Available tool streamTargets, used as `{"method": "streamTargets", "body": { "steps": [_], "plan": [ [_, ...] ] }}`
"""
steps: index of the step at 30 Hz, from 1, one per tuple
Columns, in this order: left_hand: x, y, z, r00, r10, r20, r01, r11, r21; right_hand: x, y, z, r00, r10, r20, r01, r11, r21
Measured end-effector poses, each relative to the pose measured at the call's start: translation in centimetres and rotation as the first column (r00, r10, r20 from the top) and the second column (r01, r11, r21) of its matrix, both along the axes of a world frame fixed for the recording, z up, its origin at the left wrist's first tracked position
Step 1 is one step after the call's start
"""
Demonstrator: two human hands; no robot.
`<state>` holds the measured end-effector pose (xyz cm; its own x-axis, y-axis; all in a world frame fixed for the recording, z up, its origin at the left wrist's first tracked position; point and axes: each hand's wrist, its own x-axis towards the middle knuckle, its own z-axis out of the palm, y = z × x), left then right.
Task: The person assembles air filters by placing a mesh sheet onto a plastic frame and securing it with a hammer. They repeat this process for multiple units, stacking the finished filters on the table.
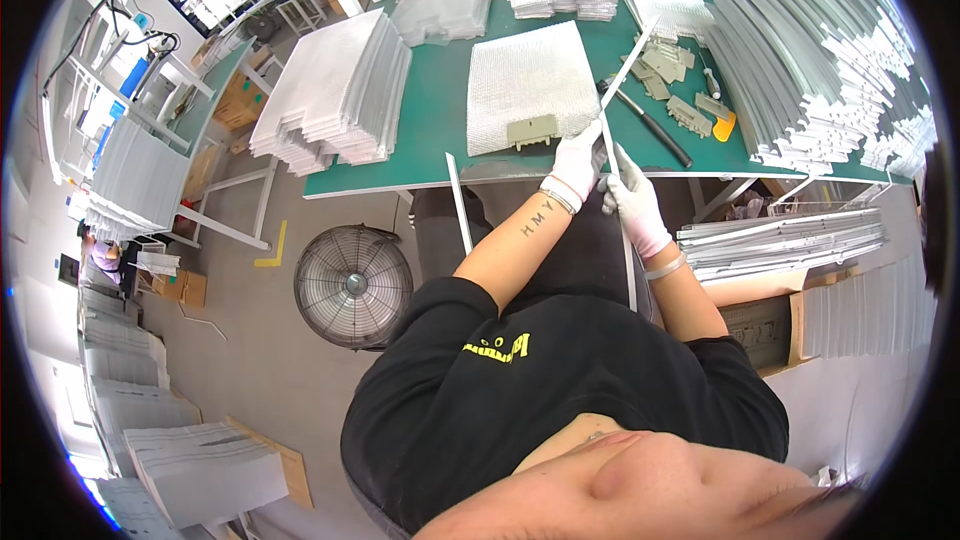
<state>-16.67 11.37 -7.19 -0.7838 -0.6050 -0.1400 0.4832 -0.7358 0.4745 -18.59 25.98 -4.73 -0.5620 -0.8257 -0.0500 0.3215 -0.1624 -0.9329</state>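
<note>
On the far left, a wheeled-off aisle aside, a round floor fan (354,286) stands before the green table (435,90), whose left end bears a tall stack of white panels (325,90). An upright strip (458,202) juts beside the left forearm. In the middle lies a mesh panel (530,65), a beige bracket (532,130) on its near edge, just beyond the left hand (575,162). Rightward come a hammer (652,128), loose brackets (665,65), a screwdriver (711,84) and a yellow tool (724,127); long metal strips (800,50) crowd the right end.

The pale strip (627,260) runs from the person's lap up to the table edge, meeting another slanting length (630,65) near the hammer's head; whether they are joined I cannot tell. The gloved left hand reaches up and rightward, fingers closed on the strip near that meeting point. Lower, the gloved right hand (637,208) angles up and leftward, fingers bent, pinching the strip.
</note>
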Motion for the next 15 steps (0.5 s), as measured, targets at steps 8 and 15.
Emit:
{"method": "streamTargets", "body": {
  "steps": [8,15],
  "plan": [
    [2.3,1.1,-0.2,0.997,-0.037,-0.062,0.025,0.98,-0.196,-6.2,-6.3,1.5,0.936,0.058,-0.348,0.015,0.979,0.205],
    [15.8,-1.0,5.9,0.857,0.451,0.247,0.135,0.267,-0.954,-10.8,-6.3,1.8,0.981,0.195,0.027,-0.196,0.961,0.194]
  ]
}}
